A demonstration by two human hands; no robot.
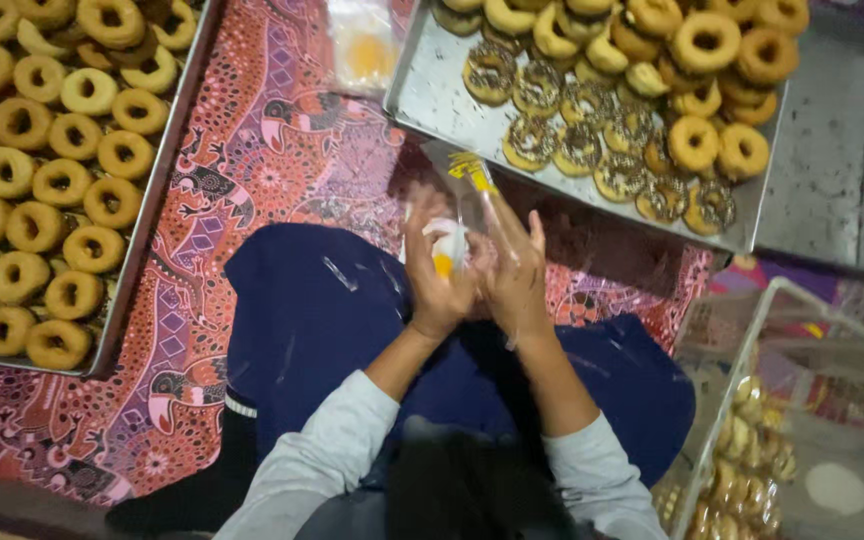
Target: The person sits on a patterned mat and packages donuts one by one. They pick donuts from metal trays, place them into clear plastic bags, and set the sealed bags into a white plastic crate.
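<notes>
Both hands meet over the person's lap, above the dark blue cloth (332, 310) that covers the knees. The left hand (437, 275) is curled around a small clear plastic bag (457, 215) with a pale, yellow-tinged piece inside (blurred, so what kind of piece is hard to tell). The right hand (514, 268) lies against the same bag from the other side, fingers stretched upward and closed on the plastic. The bag's top, with a yellow mark, sticks up above the fingertips.

The person sits on a red patterned mat (252, 150). At its left edge lies a metal tray (142, 235) filled with plain golden ring doughnuts (47, 180). At the far right lies a second metal tray (822, 150), carrying plain doughnuts at the back and sprinkle-topped ones (577, 145) along its near edge. Between the trays, at the far edge, rests another filled clear bag (364, 50). At the near right corner stands a clear plastic box (752, 350) holding packed doughnuts.
</notes>
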